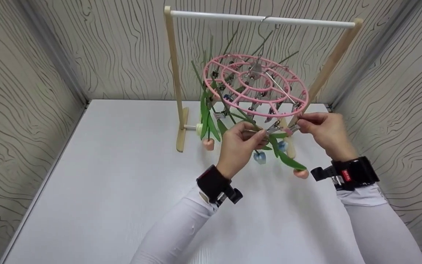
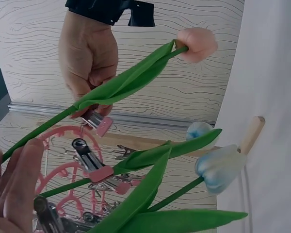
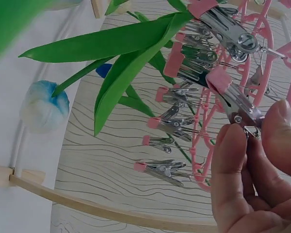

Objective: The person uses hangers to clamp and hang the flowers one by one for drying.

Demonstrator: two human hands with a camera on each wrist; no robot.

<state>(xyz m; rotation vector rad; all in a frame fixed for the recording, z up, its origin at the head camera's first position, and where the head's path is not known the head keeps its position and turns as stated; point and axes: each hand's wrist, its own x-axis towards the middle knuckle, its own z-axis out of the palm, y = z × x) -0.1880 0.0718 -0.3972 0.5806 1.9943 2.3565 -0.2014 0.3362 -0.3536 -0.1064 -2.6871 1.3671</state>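
Observation:
My left hand (image 1: 237, 147) pinches the green stem of an artificial peach tulip (image 1: 300, 173), whose bloom points down and to the right; its long leaf (image 2: 131, 80) shows in the left wrist view. Thumb and fingers of my right hand (image 1: 327, 135) pinch the handle end of a metal clip with pink tips (image 3: 235, 99). That clip hangs at the right front of a round pink hanger (image 1: 258, 114). No stem shows between the clip's tips. Blue-and-white tulips (image 1: 259, 157) hang head down close to my left hand.
The hanger hooks onto a white rod (image 1: 218, 15) across a wooden stand (image 1: 174, 66). Several other clips dangle beneath it. Another peach tulip (image 1: 208, 144) hangs at its left. A white table (image 1: 115, 176) lies below, with wood-patterned panels (image 1: 123, 47) around it.

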